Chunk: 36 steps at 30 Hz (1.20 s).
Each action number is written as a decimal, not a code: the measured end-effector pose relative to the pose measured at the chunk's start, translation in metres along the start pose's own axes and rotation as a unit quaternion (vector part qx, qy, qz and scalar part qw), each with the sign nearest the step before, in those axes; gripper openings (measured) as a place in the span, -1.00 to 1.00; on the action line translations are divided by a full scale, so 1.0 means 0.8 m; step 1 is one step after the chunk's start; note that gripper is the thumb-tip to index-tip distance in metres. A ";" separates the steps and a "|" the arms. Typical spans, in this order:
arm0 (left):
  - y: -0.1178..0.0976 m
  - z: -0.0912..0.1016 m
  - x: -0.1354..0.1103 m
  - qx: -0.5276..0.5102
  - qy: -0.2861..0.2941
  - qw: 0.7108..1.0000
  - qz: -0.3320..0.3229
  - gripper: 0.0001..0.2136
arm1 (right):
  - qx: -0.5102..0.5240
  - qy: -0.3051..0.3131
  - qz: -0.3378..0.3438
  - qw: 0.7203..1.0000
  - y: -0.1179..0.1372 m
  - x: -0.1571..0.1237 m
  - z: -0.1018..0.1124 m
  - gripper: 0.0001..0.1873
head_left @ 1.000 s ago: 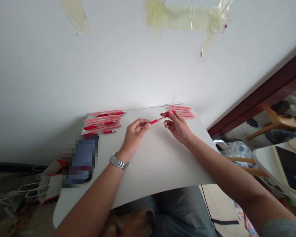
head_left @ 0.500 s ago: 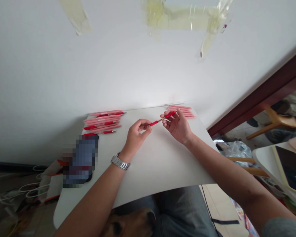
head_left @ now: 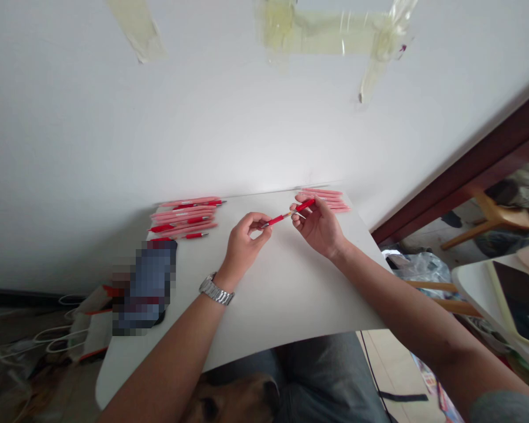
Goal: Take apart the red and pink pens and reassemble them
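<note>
A red pen is in two parts between my hands, with a thin refill showing in the gap. My left hand (head_left: 247,239), wearing a metal watch (head_left: 216,290), pinches the red front barrel (head_left: 277,220) near its silvery tip. The red rear barrel (head_left: 305,204) is in the fingers of my right hand (head_left: 321,230), whose palm is turned partly up. Behind the right hand lie several pink pens (head_left: 332,194) in a row. On the left of the white table (head_left: 291,294) is another group of pink and red pens (head_left: 185,212).
A blurred-out dark blue object (head_left: 145,288) lies at the table's left edge. A dog's head (head_left: 235,399) is below the front edge, by my legs. The wall (head_left: 229,117) rises right behind the table. To the right, a tablet-like device (head_left: 518,299) lies on another white surface.
Both hands stay almost in place with the two pen parts. The fingers have shifted slightly, and a little more of the front barrel shows at my left fingertips.
</note>
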<state>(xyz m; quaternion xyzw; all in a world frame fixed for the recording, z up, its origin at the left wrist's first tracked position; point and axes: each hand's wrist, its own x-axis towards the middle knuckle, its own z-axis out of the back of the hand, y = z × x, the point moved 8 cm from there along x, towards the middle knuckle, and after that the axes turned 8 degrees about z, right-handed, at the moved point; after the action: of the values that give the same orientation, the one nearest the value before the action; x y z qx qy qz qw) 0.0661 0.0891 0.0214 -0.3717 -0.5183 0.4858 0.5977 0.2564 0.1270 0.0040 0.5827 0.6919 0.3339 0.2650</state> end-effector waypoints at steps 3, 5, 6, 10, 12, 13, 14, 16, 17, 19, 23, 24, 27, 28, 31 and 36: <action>0.000 0.001 0.000 -0.002 -0.002 1.000 -0.002 -0.86 | 0.034 0.007 -0.005 0.999 -0.001 -0.001 -0.003 -0.70; 0.000 0.000 0.001 -0.006 -0.003 1.000 -0.002 -0.86 | 0.039 0.005 -0.005 0.999 -0.001 -0.001 -0.004 -0.69; 0.000 0.000 0.001 -0.006 -0.003 1.000 -0.002 -0.86 | 0.039 0.003 -0.005 0.999 -0.001 -0.001 -0.004 -0.68; -0.001 0.000 0.000 -0.004 -0.004 1.000 0.003 -0.85 | 0.029 0.004 -0.003 1.000 -0.002 -0.001 -0.002 -0.60; -0.001 0.001 0.000 -0.016 -0.006 1.000 0.008 -0.84 | 0.029 0.009 -0.005 1.000 -0.002 -0.001 -0.002 -0.59; 0.000 0.002 0.000 -0.028 -0.007 1.000 0.012 -0.82 | 0.030 0.011 -0.007 0.999 -0.002 -0.001 -0.001 -0.60; 0.000 0.003 0.000 -0.044 -0.008 0.999 0.016 -0.80 | 0.031 0.012 -0.008 0.999 -0.003 -0.001 -0.001 -0.61; 0.002 0.005 0.001 -0.076 -0.014 0.997 0.026 -0.76 | 0.031 0.015 -0.008 0.999 -0.002 -0.001 -0.001 -0.62; 0.002 0.007 0.001 -0.088 -0.016 0.995 0.031 -0.74 | 0.029 0.016 -0.007 0.999 -0.002 0.000 -0.001 -0.62; 0.004 0.008 0.002 -0.099 -0.020 0.994 0.039 -0.70 | 0.023 0.016 -0.007 1.000 -0.002 0.000 -0.001 -0.62; 0.004 0.008 0.001 -0.104 -0.022 0.993 0.046 -0.69 | 0.016 0.018 -0.007 1.000 -0.002 -0.001 -0.001 -0.60; 0.004 0.008 0.001 -0.106 -0.023 0.993 0.048 -0.69 | 0.018 0.019 -0.007 1.000 -0.002 -0.001 -0.002 -0.61; 0.004 0.007 0.001 -0.113 -0.023 0.992 0.049 -0.71 | 0.030 0.017 -0.006 0.999 -0.002 0.000 -0.001 -0.61; 0.004 0.007 0.001 -0.116 -0.022 0.992 0.048 -0.71 | 0.035 0.015 -0.005 0.999 -0.002 0.000 -0.001 -0.62; 0.005 0.007 0.002 -0.120 -0.017 0.992 0.044 -0.72 | 0.042 0.007 -0.002 0.999 -0.002 0.001 0.000 -0.64; 0.009 0.008 0.001 -0.116 -0.020 0.992 0.049 -0.71 | 0.034 0.007 0.004 0.999 0.000 0.000 -0.001 -0.69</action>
<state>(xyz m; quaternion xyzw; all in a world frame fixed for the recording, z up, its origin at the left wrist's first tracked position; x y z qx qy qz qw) 0.0587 0.0911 0.0161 -0.4537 -0.5646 0.4583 0.5151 0.2558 0.1270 0.0045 0.5916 0.7025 0.3150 0.2394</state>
